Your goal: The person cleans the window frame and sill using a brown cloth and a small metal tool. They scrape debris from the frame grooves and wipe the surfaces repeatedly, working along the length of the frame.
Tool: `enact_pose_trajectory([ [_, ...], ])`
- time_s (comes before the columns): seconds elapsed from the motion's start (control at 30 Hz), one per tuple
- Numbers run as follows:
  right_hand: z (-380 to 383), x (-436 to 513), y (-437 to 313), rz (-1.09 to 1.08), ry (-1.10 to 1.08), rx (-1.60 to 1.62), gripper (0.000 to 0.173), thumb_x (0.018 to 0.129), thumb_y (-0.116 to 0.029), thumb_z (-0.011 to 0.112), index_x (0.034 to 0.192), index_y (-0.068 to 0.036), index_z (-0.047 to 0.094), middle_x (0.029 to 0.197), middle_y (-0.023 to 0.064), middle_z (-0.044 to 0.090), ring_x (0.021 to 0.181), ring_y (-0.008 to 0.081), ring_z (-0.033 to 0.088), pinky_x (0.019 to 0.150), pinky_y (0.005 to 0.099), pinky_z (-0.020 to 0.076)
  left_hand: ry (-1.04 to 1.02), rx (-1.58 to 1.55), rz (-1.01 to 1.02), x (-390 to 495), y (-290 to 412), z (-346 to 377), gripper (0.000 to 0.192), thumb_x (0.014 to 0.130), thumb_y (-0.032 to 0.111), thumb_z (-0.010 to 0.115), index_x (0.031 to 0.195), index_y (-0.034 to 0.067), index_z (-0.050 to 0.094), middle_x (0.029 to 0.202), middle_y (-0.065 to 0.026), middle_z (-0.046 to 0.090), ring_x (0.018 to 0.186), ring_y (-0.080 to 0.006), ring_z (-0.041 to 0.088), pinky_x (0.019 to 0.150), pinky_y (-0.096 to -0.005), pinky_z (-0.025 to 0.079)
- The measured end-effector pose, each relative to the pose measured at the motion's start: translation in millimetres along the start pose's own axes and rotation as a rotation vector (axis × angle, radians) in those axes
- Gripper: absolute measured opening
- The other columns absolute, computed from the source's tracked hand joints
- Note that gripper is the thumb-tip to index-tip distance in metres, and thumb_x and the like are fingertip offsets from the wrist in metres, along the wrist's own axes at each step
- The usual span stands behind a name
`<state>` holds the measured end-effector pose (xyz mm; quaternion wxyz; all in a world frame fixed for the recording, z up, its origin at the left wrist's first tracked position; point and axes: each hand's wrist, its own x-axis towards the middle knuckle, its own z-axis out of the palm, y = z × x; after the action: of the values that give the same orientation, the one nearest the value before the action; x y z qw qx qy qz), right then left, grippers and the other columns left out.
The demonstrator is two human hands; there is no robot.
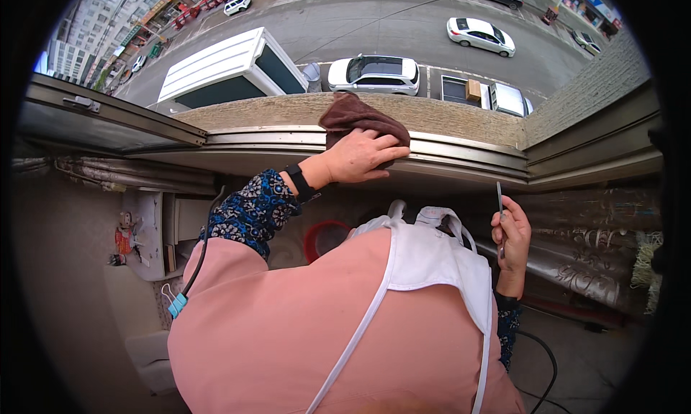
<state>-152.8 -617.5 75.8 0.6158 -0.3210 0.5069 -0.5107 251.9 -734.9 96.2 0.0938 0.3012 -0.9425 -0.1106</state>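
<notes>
My left hand (pixel 363 156) presses a dark brown cloth (pixel 353 113) onto the metal window track (pixel 264 139), its fingers spread over the folds. Part of the cloth drapes past the track onto the rough outer ledge (pixel 453 112). Off to the right, my right hand (pixel 510 233) grips a thin, flat metal tool (pixel 500 198) between thumb and fingers. The tool points up, apart from the frame; its exact kind cannot be told.
An open window sash (pixel 119 112) stands at the left, the side frame (pixel 594 139) at the right. Beyond the ledge is a drop to a street with parked vehicles. Below the sill are a red bucket (pixel 313 241), a shelf unit (pixel 154 241) and gathered curtains (pixel 583 252).
</notes>
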Motion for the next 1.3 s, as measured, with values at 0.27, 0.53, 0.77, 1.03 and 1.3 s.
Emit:
enact_pose_trajectory([
  [0.27, -18.7, 7.3, 10.5, 0.065, -0.035, 0.015, 0.04, 0.102, -0.006, 0.059, 0.14, 0.003, 0.053, 0.084, 0.0066, 0.064, 0.056, 0.0038, 0.046, 0.049, 0.0169, 0.035, 0.231, 0.035, 0.135, 108.9, 43.0, 53.9, 0.053, 0.086, 0.029, 0.073, 0.136, 0.02, 0.058, 0.123, -0.003, 0.06, 0.108, -0.0274, 0.06, 0.086, -0.0454, 0.051],
  [0.53, 20.5, 38.9, -26.9, -0.118, -0.124, -0.119, 0.041, 0.102, -0.003, 0.056, 0.142, 0.005, 0.052, 0.085, 0.0037, 0.063, 0.058, 0.0017, 0.044, 0.05, 0.0151, 0.0326, 0.798, -1.031, -0.226, 97.9, 47.2, 11.3, 0.026, 0.099, 0.012, 0.063, 0.123, 0.002, 0.063, 0.112, -0.0088, 0.07, 0.107, -0.0182, 0.066, 0.097, -0.0304, 0.051],
  [0.77, 95.9, 79.1, -50.1, -0.214, -0.408, -0.314, 0.044, 0.103, -0.007, 0.056, 0.146, 0.003, 0.05, 0.088, 0.0038, 0.064, 0.065, 0.0029, 0.048, 0.058, 0.0157, 0.0378, 1.109, -1.739, -0.148, -41.7, 47.3, -94.7, 0.039, 0.1, 0.02, 0.063, 0.132, 0.0, 0.056, 0.118, -0.0107, 0.065, 0.111, -0.0164, 0.065, 0.1, -0.0312, 0.053],
  [1.03, 204.6, 124.5, -55.5, -0.052, -0.814, -0.41, 0.019, 0.097, 0.005, 0.061, 0.116, 0.004, 0.067, 0.1, 0.0074, 0.069, 0.094, 0.0144, 0.067, 0.086, 0.0269, 0.052, 1.488, -0.893, -0.485, -204.2, 20.7, -145.5, 0.041, 0.096, 0.015, 0.067, 0.131, -0.001, 0.053, 0.115, -0.0097, 0.066, 0.101, -0.0146, 0.067, 0.092, -0.029, 0.056],
  [1.3, 316.3, 145.3, -40.6, -0.241, -1.074, -0.547, 0.016, 0.086, 0.014, 0.06, 0.094, 0.001, 0.065, 0.096, 0.0054, 0.062, 0.089, 0.0132, 0.061, 0.08, 0.0259, 0.0509, 0.81, 0.364, -1.136, -270.6, -126.2, -80.5, 0.053, 0.091, 0.042, 0.073, 0.133, 0.011, 0.06, 0.13, -0.0103, 0.067, 0.12, -0.0357, 0.062, 0.104, -0.0463, 0.048],
])
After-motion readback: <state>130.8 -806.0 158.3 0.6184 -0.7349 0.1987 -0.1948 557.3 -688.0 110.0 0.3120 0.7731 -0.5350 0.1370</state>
